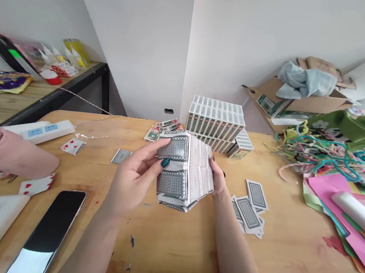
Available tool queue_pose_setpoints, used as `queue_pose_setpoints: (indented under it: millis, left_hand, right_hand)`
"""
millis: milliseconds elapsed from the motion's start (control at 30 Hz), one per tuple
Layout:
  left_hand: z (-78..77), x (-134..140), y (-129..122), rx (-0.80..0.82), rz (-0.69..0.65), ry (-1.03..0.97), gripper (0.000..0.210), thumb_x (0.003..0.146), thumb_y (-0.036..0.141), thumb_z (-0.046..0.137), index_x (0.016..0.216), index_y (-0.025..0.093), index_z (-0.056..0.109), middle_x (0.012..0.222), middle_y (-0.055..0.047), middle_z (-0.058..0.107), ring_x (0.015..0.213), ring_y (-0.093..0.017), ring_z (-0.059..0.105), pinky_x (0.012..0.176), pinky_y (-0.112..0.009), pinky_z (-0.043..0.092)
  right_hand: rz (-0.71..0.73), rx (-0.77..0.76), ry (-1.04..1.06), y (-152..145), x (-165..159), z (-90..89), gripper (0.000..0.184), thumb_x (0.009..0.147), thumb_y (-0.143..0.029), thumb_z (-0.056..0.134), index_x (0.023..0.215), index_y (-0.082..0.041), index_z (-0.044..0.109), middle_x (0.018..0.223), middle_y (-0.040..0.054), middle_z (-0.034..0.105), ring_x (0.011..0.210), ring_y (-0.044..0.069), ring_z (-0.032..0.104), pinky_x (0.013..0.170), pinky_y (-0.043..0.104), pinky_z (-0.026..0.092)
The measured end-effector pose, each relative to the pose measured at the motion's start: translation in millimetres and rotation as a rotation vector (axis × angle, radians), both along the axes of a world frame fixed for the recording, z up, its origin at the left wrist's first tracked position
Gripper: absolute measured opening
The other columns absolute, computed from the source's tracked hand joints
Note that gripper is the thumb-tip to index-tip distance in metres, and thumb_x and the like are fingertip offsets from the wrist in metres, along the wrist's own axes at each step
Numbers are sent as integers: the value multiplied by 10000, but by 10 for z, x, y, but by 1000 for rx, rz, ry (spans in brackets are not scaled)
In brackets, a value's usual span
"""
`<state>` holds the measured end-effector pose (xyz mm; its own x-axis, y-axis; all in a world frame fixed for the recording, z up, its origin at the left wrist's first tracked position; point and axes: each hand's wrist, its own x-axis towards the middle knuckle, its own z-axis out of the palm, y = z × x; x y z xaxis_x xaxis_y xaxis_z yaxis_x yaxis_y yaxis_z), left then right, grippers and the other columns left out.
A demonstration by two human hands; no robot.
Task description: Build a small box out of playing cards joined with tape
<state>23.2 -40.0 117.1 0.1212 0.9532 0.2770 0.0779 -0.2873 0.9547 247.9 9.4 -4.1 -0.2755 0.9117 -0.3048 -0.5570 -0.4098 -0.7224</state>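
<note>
Above the middle of the table I hold up a boxy block made of playing cards [195,168], grey-patterned card backs showing on its near faces. My left hand [139,171] grips its left side, with the thumb pressed on the card face and the fingers behind. On the right edge my right hand [219,179] is closed round the block; most of its fingers are hidden behind it. Several loose playing cards [249,211] lie face down to the right of my right forearm. Another card [121,156] lies face down left of the block.
Stacked card boxes [215,118] stand at the back, beside smaller card packs [165,130]. At left are a pink cylinder [14,153], a power strip [42,130] and a phone [52,227]. Tangled yarn [324,151] and coloured paper [341,205] lie at right, near a cardboard box [316,105].
</note>
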Motion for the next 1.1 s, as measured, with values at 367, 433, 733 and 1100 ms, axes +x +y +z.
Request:
queue_pose_setpoints:
  millis: [367, 433, 733, 1100]
  left_hand:
    - [-117, -91, -9, 369, 85, 367, 339, 777, 227, 715, 1102, 311, 672, 1129, -43, 587, 1094, -204, 558, 996, -459, 475]
    - [-108, -87, -25, 365, 74, 391, 346, 776, 231, 718, 1106, 321, 666, 1102, -36, 609, 1048, -198, 576, 959, -449, 489]
    - [-150, -132, -102, 380, 44, 464, 335, 761, 264, 730, 1090, 307, 682, 1027, -44, 651, 956, -205, 607, 848, -406, 517]
    - [38, -107, -218, 399, 40, 709, 366, 754, 251, 690, 1105, 216, 590, 1098, -63, 645, 1000, -219, 607, 877, -405, 499]
  right_hand:
    - [-18, -163, -39, -315, 288, -24, 148, 813, -285, 611, 929, -206, 659, 801, 17, 762, 742, 183, 729, 727, 277, 575]
    - [8, -175, -42, -332, 277, -49, 168, 817, -315, 608, 919, -191, 659, 787, 38, 760, 757, 204, 731, 752, 305, 575]
    - [64, -209, -50, -338, 306, -86, 180, 829, -312, 576, 907, -174, 661, 798, 45, 761, 755, 199, 731, 760, 305, 572]
    - [57, -189, -78, -362, 300, -73, 225, 805, -341, 597, 953, -184, 660, 769, 49, 756, 775, 235, 730, 800, 359, 568]
